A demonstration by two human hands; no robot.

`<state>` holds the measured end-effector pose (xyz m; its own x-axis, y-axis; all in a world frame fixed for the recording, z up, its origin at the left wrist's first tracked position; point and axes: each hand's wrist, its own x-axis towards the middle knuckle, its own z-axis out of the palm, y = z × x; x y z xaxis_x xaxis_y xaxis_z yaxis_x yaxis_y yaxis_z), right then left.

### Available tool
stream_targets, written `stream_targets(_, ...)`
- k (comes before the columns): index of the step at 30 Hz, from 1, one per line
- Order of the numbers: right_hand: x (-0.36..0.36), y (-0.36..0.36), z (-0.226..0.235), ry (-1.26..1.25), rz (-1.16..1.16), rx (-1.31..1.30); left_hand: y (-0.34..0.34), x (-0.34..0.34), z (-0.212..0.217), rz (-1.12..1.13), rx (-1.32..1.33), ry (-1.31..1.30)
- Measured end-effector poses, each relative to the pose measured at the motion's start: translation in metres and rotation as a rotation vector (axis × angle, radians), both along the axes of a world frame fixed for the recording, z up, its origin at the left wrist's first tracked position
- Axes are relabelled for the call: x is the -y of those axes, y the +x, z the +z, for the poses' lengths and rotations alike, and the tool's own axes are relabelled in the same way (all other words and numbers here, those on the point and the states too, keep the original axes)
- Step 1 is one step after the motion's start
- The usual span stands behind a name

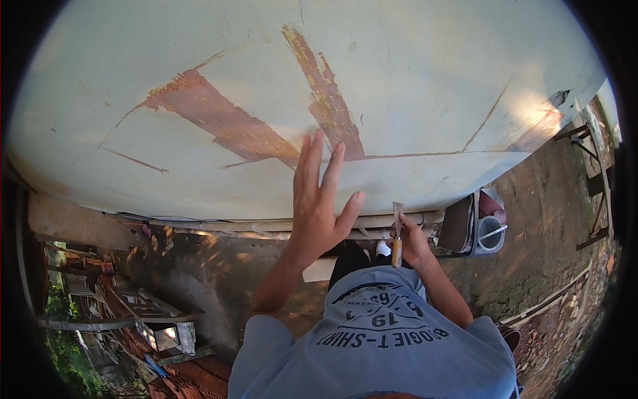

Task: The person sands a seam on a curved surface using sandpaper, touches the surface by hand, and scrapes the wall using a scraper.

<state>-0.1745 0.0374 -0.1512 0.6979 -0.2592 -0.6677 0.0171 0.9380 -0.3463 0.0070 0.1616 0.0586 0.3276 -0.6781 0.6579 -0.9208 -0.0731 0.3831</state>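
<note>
In front of me a large pale painted surface [425, 86] fills the upper view. Two bare brown strips [216, 116] cross it, yellowish along their ragged edges, and a thin dark crack runs right from them. My left hand [318, 211] is raised before the surface at the lower end of the strips, its fingers stretched out and holding nothing. Whether the fingertips touch the paint, I cannot tell. Lower and to the right, my right hand [415, 245] grips a putty knife [397, 253] by its wooden handle, blade pointing up. Part of the handle is hidden by the fingers.
A grey bucket [490, 236] with a stick across it stands at the right, beside a reddish container [492, 202]. Wooden poles [252, 229] run beneath the painted surface. Wood scraps [143, 326] and reddish tiles [193, 379] lie lower left. A wooden frame [601, 193] stands far right.
</note>
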Motion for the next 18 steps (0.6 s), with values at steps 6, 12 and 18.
stream_targets(6, -0.016, -0.001, -0.009, 0.005, 0.085, 0.175, 0.038, 0.053, -0.081, 0.076, 0.582, 0.261)
stream_targets(12, -0.031, -0.008, 0.04, -0.276, 0.158, 0.105, 0.008, -0.002, -0.142, -0.384, -0.233, 0.265)
stream_targets(18, -0.033, 0.0, 0.062, -0.49, 0.279, 0.213, -0.03, -0.013, -0.203, -0.182, -1.337, -0.06)
